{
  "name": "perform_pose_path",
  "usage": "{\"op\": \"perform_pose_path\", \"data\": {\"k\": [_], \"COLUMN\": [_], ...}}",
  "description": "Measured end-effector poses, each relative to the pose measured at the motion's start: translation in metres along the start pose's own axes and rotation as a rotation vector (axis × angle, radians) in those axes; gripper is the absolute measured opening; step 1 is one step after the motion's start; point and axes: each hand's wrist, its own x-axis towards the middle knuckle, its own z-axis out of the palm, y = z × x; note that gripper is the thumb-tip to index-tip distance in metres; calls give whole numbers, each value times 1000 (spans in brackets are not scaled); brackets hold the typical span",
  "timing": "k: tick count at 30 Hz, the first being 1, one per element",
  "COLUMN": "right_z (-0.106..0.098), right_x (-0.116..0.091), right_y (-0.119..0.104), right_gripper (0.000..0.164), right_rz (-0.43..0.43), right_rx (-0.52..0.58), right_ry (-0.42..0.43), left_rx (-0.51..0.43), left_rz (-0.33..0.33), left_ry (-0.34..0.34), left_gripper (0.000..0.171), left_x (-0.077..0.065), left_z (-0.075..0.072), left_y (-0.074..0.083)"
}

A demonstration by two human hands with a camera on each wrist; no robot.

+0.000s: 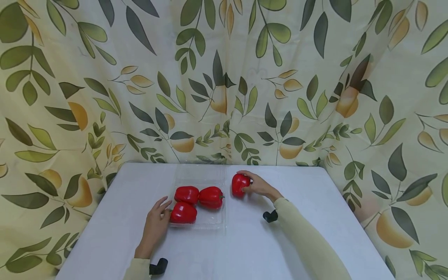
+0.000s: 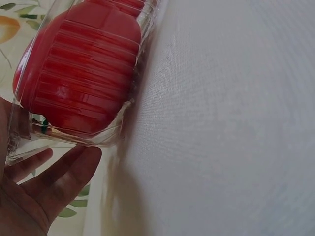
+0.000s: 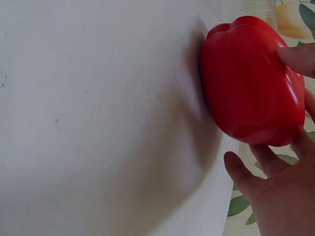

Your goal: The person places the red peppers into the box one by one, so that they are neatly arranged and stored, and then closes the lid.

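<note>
Three red bell peppers lie in a clear plastic container [image 1: 213, 224] on the table: a back-left pepper [image 1: 186, 194], a right pepper [image 1: 211, 197] and a front-left pepper [image 1: 183, 213]. My left hand [image 1: 155, 225] holds the container's left edge; its fingers [image 2: 83, 164] touch the outside of the clear wall, close to the front-left pepper. To the right of the container, my right hand [image 1: 259, 184] grips another red bell pepper [image 3: 251, 83] between thumb and fingers. Whether that pepper touches the table cannot be told.
The container's clear lid [image 1: 199, 171] lies folded back towards the far table edge. A white-covered table [image 1: 301, 202] carries everything. Behind it hangs a leaf-patterned curtain [image 1: 245, 89]. Black wrist-camera mounts [image 1: 270, 216] show at both wrists.
</note>
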Motion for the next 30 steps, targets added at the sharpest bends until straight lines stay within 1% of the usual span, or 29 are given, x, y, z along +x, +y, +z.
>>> {"op": "perform_pose_path", "data": {"k": [6,9,13,16,20,27,30], "right_z": [1,2,3,3,2,3,5], "right_x": [-1,-3,-6,-9,-11,-14,-14], "right_y": [3,5,7,8,7,8,8], "right_gripper": [76,76,80,82,82,85,85], "right_rz": [-1,20,41,30,6,4,4], "right_rx": [-3,7,27,45,76,64,76], "right_ry": [8,23,15,-1,0,18,23], "left_rx": [-9,-13,-10,-12,-19,-22,-23], "left_rz": [0,3,6,4,2,5,8], "left_ry": [0,1,6,6,2,-2,2], "left_gripper": [36,36,35,35,35,36,36], "left_x": [-1,-2,-2,-2,-1,-1,-1], "left_z": [0,0,0,-1,-2,-2,-2], "left_y": [0,-1,0,0,1,0,0]}}
